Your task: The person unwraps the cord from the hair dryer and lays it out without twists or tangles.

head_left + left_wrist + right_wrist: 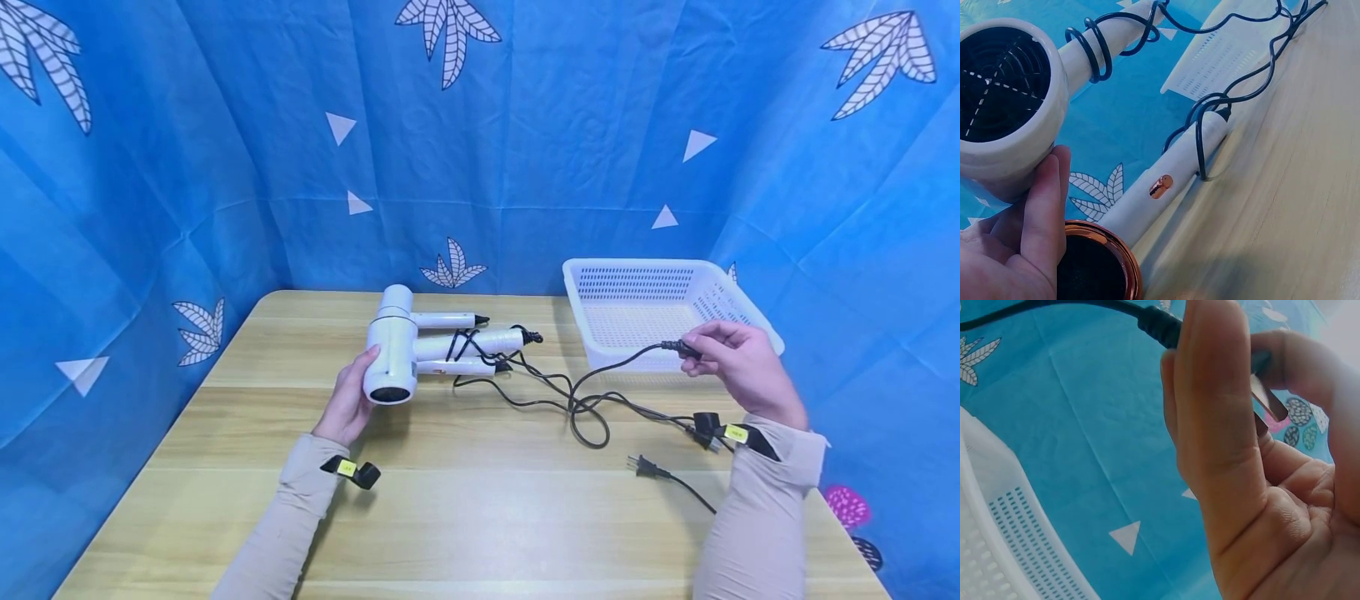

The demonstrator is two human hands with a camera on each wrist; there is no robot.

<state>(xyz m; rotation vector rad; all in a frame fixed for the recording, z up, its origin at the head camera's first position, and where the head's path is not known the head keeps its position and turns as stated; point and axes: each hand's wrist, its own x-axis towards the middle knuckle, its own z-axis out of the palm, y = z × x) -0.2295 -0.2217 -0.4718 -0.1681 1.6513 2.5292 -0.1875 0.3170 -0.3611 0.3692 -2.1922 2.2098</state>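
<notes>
My left hand (348, 400) grips the body of a white hair dryer (392, 354) over the left half of the table. Black cord is looped round its handle in the left wrist view. Below it there, another white hair dryer (1160, 187) with a copper rim lies on the table. In the head view, several white handles point right from behind the held dryer, whose body partly hides the others. My right hand (738, 367) pinches a black plug (692, 350) between thumb and fingers, raised beside the basket's front. Its metal prongs (1269, 400) show in the right wrist view.
A white perforated basket (600, 358) stands at the back right of the wooden table (465, 533). Tangled black cords (588, 408) lie across the middle. A loose two-pin plug (647, 467) lies near the right forearm. Blue patterned cloth (525, 167) hangs around the table.
</notes>
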